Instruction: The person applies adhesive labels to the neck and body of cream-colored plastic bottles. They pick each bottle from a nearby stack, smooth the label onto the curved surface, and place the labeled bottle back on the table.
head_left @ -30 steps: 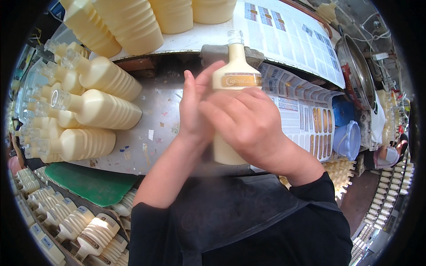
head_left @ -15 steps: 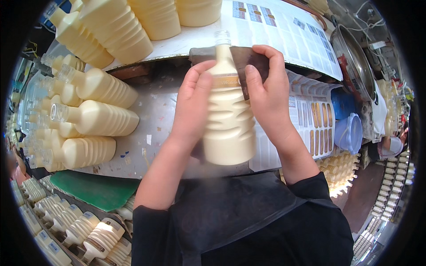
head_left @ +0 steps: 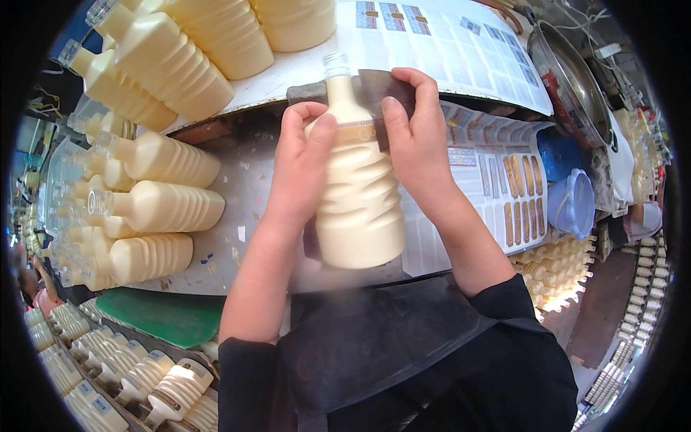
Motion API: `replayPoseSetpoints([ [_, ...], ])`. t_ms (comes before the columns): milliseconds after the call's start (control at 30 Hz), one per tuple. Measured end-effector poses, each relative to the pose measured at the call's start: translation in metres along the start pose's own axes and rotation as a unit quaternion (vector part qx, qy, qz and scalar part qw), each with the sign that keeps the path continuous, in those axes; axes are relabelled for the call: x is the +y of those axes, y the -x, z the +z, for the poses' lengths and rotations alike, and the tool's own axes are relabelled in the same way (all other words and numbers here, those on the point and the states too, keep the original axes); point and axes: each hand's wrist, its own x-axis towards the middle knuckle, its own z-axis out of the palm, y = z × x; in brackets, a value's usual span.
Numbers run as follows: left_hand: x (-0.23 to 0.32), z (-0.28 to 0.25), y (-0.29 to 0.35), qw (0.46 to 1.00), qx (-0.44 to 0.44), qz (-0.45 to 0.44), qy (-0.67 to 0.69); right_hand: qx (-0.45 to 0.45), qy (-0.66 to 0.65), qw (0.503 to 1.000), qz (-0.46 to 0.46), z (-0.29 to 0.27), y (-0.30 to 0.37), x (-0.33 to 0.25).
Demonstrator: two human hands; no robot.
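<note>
A cream-coloured bottle (head_left: 360, 209) with a wavy body and a clear threaded neck stands out in front of me, its neck pointing away. My left hand (head_left: 299, 158) grips it along its left side near the shoulder. Across the shoulder runs a tan label band (head_left: 355, 134). Between the thumb and fingers of my right hand (head_left: 423, 144) is a thin dark flat sheet (head_left: 385, 90), its lower edge against the label's right part. The sheet is slightly blurred. Behind the bottle's neck lies a dark grey pad (head_left: 306, 93), partly covered by my left hand.
More cream bottles (head_left: 176, 207) lie stacked at the left, and several stand on the white shelf (head_left: 263, 81). Sticker sheets (head_left: 497, 187) spread over the right of the metal table (head_left: 237, 180). Further right are a blue bucket (head_left: 572, 205) and a large metal pan (head_left: 572, 79).
In the picture, the bottle and both hands sit slightly further left. The bottle is turned a little, and the dark sheet has shifted over the label's right side.
</note>
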Motion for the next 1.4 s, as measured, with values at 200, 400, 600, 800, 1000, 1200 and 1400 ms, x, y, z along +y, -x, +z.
replayPoseSetpoints([
  [200,0.002,-0.003,0.003,0.999,-0.022,-0.013,0.04,0.001,0.008,1.0,0.017,-0.01,-0.004,0.019],
  [400,0.002,0.0,0.017,0.996,-0.004,-0.068,0.05,-0.026,-0.093,0.995,-0.009,-0.012,-0.005,0.012],
  [600,-0.003,-0.003,0.017,0.994,-0.031,-0.054,0.084,0.006,-0.013,0.999,0.029,-0.006,-0.006,0.027],
  [800,-0.004,-0.003,0.018,0.99,-0.019,-0.062,0.124,-0.015,-0.096,0.995,-0.018,-0.023,0.004,0.024],
  [1000,0.001,0.002,0.021,0.98,-0.004,-0.077,0.183,0.051,-0.001,0.99,-0.13,-0.022,0.02,0.003],
  [1200,0.007,0.003,0.023,0.972,0.025,-0.112,0.206,-0.033,0.137,0.91,-0.39,-0.02,0.027,-0.028],
  [1400,0.0,-0.003,0.026,0.943,0.026,-0.139,0.302,-0.16,0.235,0.866,-0.41,-0.005,0.03,-0.065],
])
